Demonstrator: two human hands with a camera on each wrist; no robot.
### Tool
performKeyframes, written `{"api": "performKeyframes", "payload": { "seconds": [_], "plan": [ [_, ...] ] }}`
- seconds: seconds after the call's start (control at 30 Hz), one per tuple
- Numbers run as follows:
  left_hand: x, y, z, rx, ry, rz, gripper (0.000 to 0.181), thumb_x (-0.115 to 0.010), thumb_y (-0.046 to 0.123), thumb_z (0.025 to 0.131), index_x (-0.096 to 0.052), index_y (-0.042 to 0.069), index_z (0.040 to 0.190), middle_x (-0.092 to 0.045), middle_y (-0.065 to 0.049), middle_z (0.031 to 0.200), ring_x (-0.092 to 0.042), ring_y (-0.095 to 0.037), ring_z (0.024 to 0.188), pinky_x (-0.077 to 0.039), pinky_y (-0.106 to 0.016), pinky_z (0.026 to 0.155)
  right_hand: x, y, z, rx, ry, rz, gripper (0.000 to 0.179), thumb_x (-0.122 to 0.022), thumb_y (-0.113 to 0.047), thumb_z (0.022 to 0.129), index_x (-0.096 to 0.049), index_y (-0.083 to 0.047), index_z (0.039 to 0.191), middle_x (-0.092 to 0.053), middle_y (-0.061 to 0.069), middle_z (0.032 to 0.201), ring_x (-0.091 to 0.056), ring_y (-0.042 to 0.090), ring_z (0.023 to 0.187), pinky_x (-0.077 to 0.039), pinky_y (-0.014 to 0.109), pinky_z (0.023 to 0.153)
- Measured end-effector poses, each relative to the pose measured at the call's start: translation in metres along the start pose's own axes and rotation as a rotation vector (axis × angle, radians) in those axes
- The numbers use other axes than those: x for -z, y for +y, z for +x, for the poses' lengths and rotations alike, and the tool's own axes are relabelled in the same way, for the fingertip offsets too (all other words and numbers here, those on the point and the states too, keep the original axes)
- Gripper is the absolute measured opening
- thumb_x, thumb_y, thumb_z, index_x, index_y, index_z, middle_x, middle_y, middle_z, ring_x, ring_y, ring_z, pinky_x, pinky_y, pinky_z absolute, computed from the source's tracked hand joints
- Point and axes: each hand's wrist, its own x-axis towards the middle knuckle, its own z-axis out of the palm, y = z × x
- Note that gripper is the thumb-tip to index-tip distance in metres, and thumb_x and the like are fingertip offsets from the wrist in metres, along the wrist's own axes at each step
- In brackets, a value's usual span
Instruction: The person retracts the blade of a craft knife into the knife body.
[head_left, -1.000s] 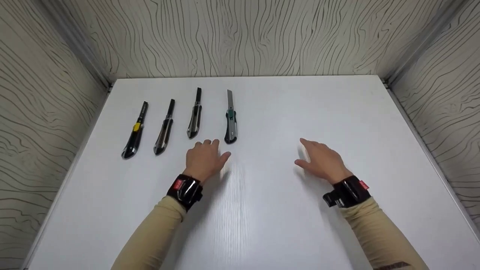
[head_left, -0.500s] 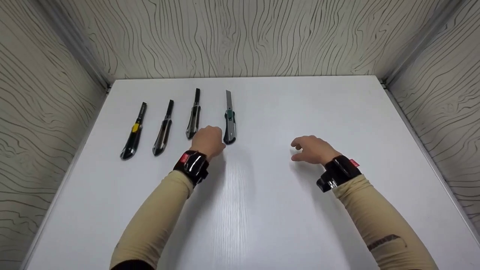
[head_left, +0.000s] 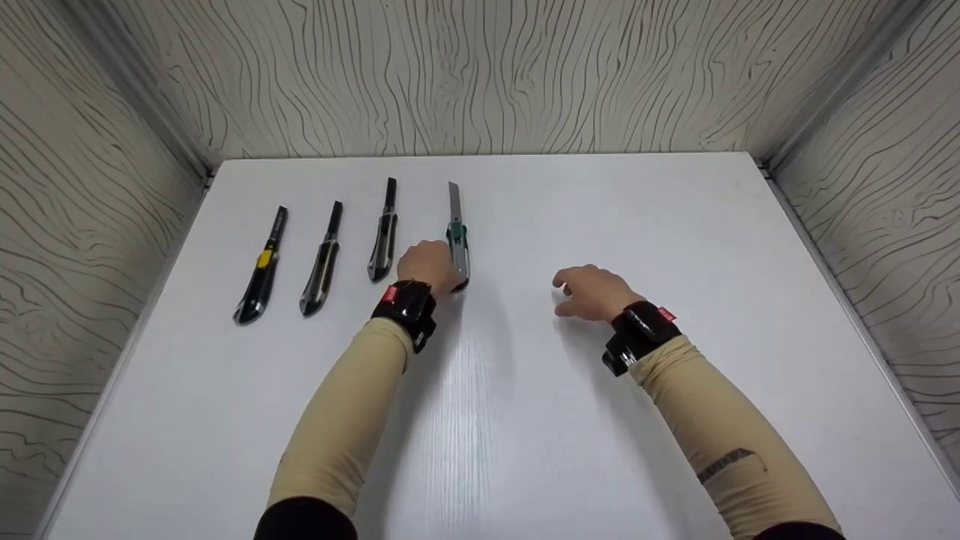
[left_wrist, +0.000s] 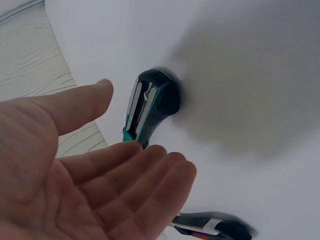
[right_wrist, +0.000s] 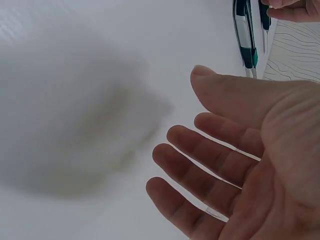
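My left hand hovers at the handle of a grey and green utility knife, the rightmost of a row. In the left wrist view its thumb and slightly bent fingers stand apart, with that knife beyond them and not gripped. To the left lies a dark brown-grey utility knife. My right hand is above the table to the right, holding nothing. The right wrist view shows its fingers spread and slightly bent, with the green-marked knife farther off.
Another dark utility knife and a black one with a yellow slider lie farther left on the white table. Wood-patterned panels enclose the table at the back and both sides.
My left hand has moved forward and right, to the handle of the green-marked utility knife. My right hand has shifted left. The knives have stayed in their places on the table.
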Motion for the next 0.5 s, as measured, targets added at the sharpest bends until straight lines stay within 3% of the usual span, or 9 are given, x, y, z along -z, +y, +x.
{"api": "performKeyframes", "payload": {
  "seconds": [0.27, 0.5],
  "plan": [
    [-0.018, 0.009, 0.018, 0.107, 0.033, 0.002, 0.038, -0.07, 0.043, 0.083, -0.071, 0.005, 0.083, -0.07, -0.007, 0.08, -0.059, -0.019, 0.067, -0.05, -0.032, 0.059, -0.005, -0.014, 0.009, 0.005, 0.013, 0.002, 0.047, -0.068, -0.024, 0.088, -0.059, -0.005, 0.13, -0.066, 0.015, 0.118, -0.059, 0.034, 0.112, -0.049, 0.052, 0.092],
    [-0.031, 0.014, 0.029, 0.141, 0.062, 0.006, 0.038, -0.072, 0.045, 0.082, -0.072, 0.007, 0.086, -0.071, -0.007, 0.083, -0.063, -0.02, 0.073, -0.055, -0.036, 0.069, -0.009, -0.018, 0.013, 0.021, 0.022, 0.001, 0.047, -0.068, -0.025, 0.087, -0.059, -0.005, 0.129, -0.067, 0.014, 0.118, -0.06, 0.034, 0.113, -0.05, 0.052, 0.093]
  ]
}}
